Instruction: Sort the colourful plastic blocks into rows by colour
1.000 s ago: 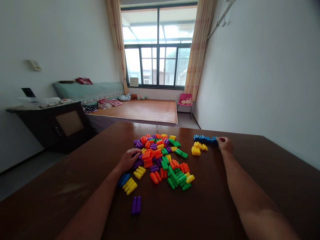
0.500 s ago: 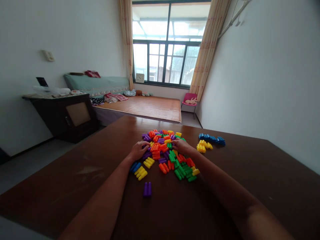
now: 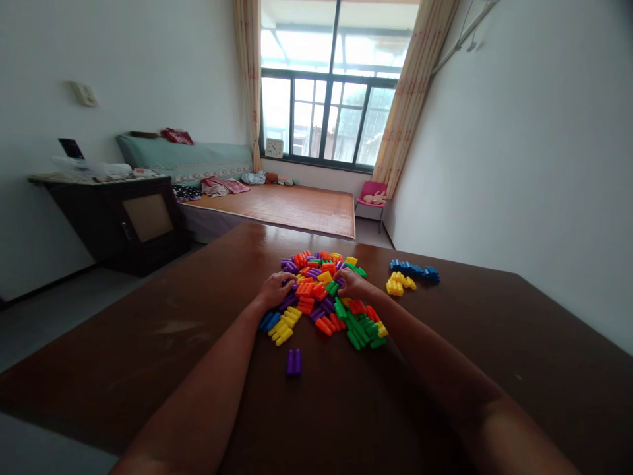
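A heap of plastic building blocks (image 3: 306,289) in orange, purple, green, yellow and red lies on the table, each shaped like joined rounded pegs. My left hand (image 3: 275,290) is at the heap's left edge, fingers curled down by purple and yellow blocks; whatever is in them is hidden. From the right, my right hand (image 3: 353,284) reaches in, thumb and fingers bent together beside purple and green blocks; I cannot make out what they grip. Yellow blocks (image 3: 285,326) and a blue block (image 3: 269,321) lie below my left hand. Green blocks (image 3: 363,330) are clustered below my right wrist.
A purple block (image 3: 293,363) lies alone between my forearms on the brown table (image 3: 198,343). Blue blocks (image 3: 414,270) form a row at the right, with joined yellow blocks (image 3: 399,284) in front. Beyond stand a bed (image 3: 287,208), a dark cabinet (image 3: 113,218) and a pink chair (image 3: 372,194).
Both hands stay at the heap while their fingers shift slightly. Some yellow, orange and green blocks have moved a little, and the yellow ones by my left hand now lie closer together. The camera view has shifted.
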`<state>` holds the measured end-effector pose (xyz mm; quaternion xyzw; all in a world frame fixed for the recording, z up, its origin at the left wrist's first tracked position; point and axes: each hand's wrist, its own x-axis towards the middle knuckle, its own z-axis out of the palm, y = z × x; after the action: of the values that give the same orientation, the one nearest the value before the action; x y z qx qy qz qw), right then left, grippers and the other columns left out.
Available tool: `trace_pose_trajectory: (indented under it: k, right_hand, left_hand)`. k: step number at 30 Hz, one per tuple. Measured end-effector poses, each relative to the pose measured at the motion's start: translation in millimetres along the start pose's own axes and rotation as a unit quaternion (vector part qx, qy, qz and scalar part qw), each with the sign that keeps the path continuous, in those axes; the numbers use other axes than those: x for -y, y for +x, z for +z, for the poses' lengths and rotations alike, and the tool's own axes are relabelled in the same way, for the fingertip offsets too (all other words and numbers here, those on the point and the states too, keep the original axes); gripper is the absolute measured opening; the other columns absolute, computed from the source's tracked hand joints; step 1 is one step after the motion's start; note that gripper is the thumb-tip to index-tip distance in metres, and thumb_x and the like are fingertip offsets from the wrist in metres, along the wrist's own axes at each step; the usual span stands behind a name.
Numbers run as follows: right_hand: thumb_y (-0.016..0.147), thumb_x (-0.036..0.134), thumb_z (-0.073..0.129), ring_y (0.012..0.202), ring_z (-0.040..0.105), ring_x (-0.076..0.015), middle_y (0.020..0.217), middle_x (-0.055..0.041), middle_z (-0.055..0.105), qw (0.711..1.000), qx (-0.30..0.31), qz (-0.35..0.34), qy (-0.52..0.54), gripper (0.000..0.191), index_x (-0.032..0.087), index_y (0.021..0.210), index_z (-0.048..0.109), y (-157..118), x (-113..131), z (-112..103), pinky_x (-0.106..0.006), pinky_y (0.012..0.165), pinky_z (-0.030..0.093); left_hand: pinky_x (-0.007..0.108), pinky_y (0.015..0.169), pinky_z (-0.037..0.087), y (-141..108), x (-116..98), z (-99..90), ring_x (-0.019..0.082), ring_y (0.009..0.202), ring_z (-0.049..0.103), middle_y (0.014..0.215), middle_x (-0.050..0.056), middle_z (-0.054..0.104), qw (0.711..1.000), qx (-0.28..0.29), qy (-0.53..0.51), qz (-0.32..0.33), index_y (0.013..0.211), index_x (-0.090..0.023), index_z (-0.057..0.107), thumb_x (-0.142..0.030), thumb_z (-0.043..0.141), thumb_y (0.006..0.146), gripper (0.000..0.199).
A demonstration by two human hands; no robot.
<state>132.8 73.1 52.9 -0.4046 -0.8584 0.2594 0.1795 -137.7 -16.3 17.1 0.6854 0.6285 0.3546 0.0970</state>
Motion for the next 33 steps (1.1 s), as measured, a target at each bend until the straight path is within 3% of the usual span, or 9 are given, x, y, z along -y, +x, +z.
trace_pose_trajectory:
  k: [6, 9, 11, 15, 18, 21, 23, 25, 33]
  right_hand:
    - [0.059, 0.024, 0.071, 0.075, 0.060, -0.0163, 0.086, -0.0034, 0.065, 0.959, -0.024, -0.009, 0.281, 0.034, 0.017, 0.092, 0.064, -4, -13, -20, -0.029, 0.068, 0.049]
    - [0.058, 0.032, 0.074, 0.071, 0.061, -0.0158, 0.086, -0.0039, 0.067, 0.940, -0.028, 0.003, 0.339, 0.042, 0.017, 0.096, 0.064, -9, -26, -35, -0.028, 0.063, 0.049]
    - [0.059, 0.037, 0.074, 0.074, 0.062, -0.0167, 0.090, -0.0054, 0.067, 0.935, -0.064, 0.014, 0.348, 0.047, 0.018, 0.101, 0.063, -13, -40, -47, -0.029, 0.065, 0.050]
    - [0.060, 0.042, 0.072, 0.083, 0.063, -0.0194, 0.095, -0.0072, 0.067, 0.907, -0.254, 0.032, 0.335, 0.052, 0.018, 0.104, 0.062, -24, -90, -85, -0.034, 0.073, 0.053]
    - [0.061, 0.042, 0.068, 0.079, 0.063, -0.0194, 0.091, -0.0074, 0.067, 0.849, -0.421, 0.093, 0.304, 0.048, 0.019, 0.103, 0.060, -38, -147, -117, -0.034, 0.069, 0.053]
    - [0.061, 0.037, 0.066, 0.075, 0.063, -0.0193, 0.087, -0.0080, 0.067, 0.805, -0.524, 0.163, 0.225, 0.038, 0.017, 0.093, 0.059, -54, -201, -140, -0.033, 0.065, 0.052]
    - [0.061, 0.034, 0.066, 0.074, 0.062, -0.0192, 0.084, -0.0081, 0.067, 0.809, -0.534, 0.198, 0.149, 0.031, 0.017, 0.086, 0.059, -61, -223, -149, -0.033, 0.066, 0.052]
    - [0.062, 0.031, 0.065, 0.072, 0.062, -0.0191, 0.082, -0.0081, 0.067, 0.832, -0.503, 0.222, 0.074, 0.024, 0.017, 0.081, 0.059, -61, -233, -154, -0.034, 0.069, 0.052]
    - [0.065, 0.031, 0.067, 0.073, 0.062, -0.0210, 0.073, -0.0056, 0.066, 0.891, -0.372, 0.239, -0.106, 0.013, 0.021, 0.072, 0.060, -32, -218, -154, -0.037, 0.075, 0.049]
  left_hand:
    - [0.033, 0.092, 0.047, 1, 2, 0.6, 0.022, 0.099, 0.063, 0.106, 0.006, 0.071, 1.000, 0.007, 0.000, -0.004, 0.096, -0.022, 0.072, -0.041, 0.049, 0.083, 0.033]
    - [0.035, 0.093, 0.046, 2, 4, 0.9, 0.024, 0.101, 0.062, 0.107, 0.005, 0.071, 1.000, 0.004, -0.003, 0.000, 0.095, -0.023, 0.072, -0.044, 0.050, 0.082, 0.034]
    - [0.036, 0.093, 0.046, 3, 7, 0.7, 0.024, 0.101, 0.062, 0.106, 0.005, 0.071, 1.000, 0.003, -0.009, 0.004, 0.094, -0.023, 0.073, -0.046, 0.051, 0.081, 0.034]
    - [0.037, 0.095, 0.047, 5, 11, 0.2, 0.025, 0.101, 0.063, 0.107, 0.006, 0.071, 0.999, 0.006, -0.029, 0.013, 0.093, -0.023, 0.073, -0.050, 0.051, 0.080, 0.037]
    - [0.037, 0.097, 0.045, 6, 13, -0.2, 0.025, 0.103, 0.063, 0.108, 0.006, 0.071, 0.999, 0.006, -0.031, 0.007, 0.094, -0.024, 0.073, -0.052, 0.051, 0.079, 0.038]
    - [0.036, 0.097, 0.045, 6, 14, -0.3, 0.025, 0.105, 0.062, 0.110, 0.006, 0.071, 1.000, 0.006, -0.024, -0.007, 0.094, -0.025, 0.073, -0.054, 0.051, 0.079, 0.039]
    - [0.036, 0.098, 0.045, 6, 15, -0.2, 0.026, 0.106, 0.062, 0.110, 0.006, 0.071, 1.000, 0.010, -0.018, -0.009, 0.095, -0.024, 0.073, -0.054, 0.051, 0.080, 0.040]
    - [0.037, 0.098, 0.044, 6, 15, 0.0, 0.026, 0.107, 0.061, 0.111, 0.006, 0.070, 1.000, 0.012, -0.013, -0.011, 0.095, -0.024, 0.072, -0.054, 0.050, 0.081, 0.040]
    - [0.037, 0.098, 0.044, 6, 11, -1.6, 0.026, 0.107, 0.061, 0.109, 0.006, 0.071, 0.999, 0.010, -0.031, -0.016, 0.093, -0.025, 0.073, -0.056, 0.051, 0.079, 0.041]
